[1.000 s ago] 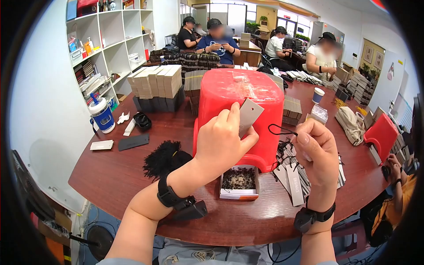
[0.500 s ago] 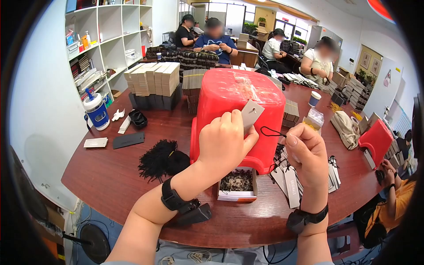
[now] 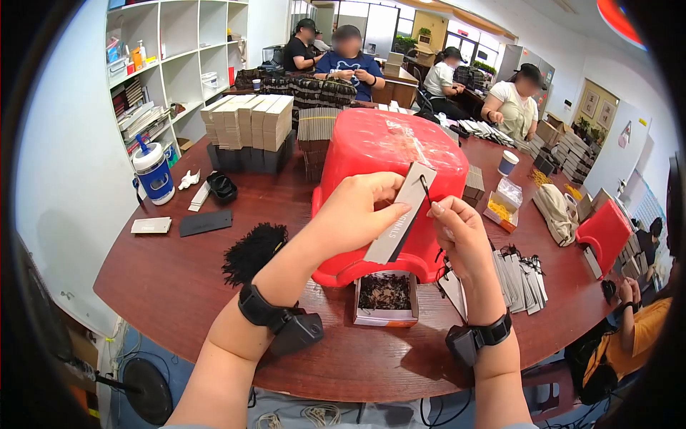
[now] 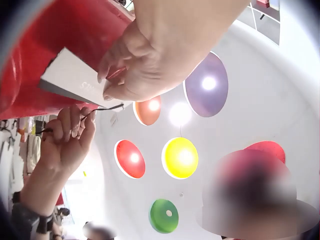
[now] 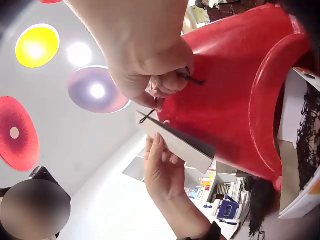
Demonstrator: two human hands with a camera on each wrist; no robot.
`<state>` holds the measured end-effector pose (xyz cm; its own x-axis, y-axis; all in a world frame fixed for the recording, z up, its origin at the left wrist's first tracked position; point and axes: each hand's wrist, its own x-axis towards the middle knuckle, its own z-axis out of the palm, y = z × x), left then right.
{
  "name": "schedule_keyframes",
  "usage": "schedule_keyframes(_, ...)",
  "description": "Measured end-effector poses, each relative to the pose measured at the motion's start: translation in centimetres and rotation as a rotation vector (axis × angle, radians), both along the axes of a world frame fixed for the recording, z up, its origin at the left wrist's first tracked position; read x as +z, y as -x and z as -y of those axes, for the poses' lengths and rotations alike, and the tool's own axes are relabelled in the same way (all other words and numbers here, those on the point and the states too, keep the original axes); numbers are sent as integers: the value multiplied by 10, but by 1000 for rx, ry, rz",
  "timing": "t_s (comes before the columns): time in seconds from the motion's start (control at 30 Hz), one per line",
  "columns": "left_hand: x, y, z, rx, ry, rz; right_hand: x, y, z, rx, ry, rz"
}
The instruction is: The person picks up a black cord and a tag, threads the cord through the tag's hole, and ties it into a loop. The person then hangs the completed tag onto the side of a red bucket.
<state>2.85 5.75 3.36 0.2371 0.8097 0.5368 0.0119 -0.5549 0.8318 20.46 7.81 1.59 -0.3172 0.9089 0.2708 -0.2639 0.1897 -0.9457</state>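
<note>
My left hand (image 3: 350, 214) pinches a grey hang tag (image 3: 401, 223) between thumb and fingers, lettered face toward me. The tag tilts in front of an upturned red plastic stool (image 3: 357, 150). A black cord (image 3: 424, 184) passes through the hole at the tag's upper end. My right hand (image 3: 461, 232) pinches this cord between thumb and forefinger, right beside the tag. In the right wrist view a tail of the cord (image 5: 196, 80) sticks out past the curled fingers. Below the stool's edge sits a small box (image 3: 386, 319) of short black cords.
Strung tags (image 3: 525, 282) lie fanned at the right. A black cord bundle (image 3: 250, 250), a dark tag (image 3: 206, 222) and a lidded blue cup (image 3: 154, 175) stand or lie left. Stacked tags (image 3: 246, 121) are behind. Several people sit farther back; another sits at the right edge.
The cord's loop, earlier held apart from the tag, now runs through its hole. The right hand has moved left to the tag, and the left hand has turned the tag to show its lettering.
</note>
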Motion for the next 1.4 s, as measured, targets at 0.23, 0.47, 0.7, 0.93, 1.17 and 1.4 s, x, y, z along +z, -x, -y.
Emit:
schedule_keyframes(0.23,13,19,7,159,-497,-469,-2,-2,-2,95,85,-107)
schedule_keyframes(0.47,22,24,26,86,-458,-763,26,6,11,50,-181,14)
schedule_keyframes(0.7,26,31,27,15,-405,-730,37,14,12,-51,-312,259)
schedule_keyframes(0.93,26,35,25,-44,-303,-615,48,-7,17,151,-236,-317)
schedule_keyframes(1.17,29,28,32,-154,173,-306,44,-15,38,247,-455,-402)
schedule_keyframes(1.4,33,11,50,-242,319,-305,38,3,55,-471,-784,313)
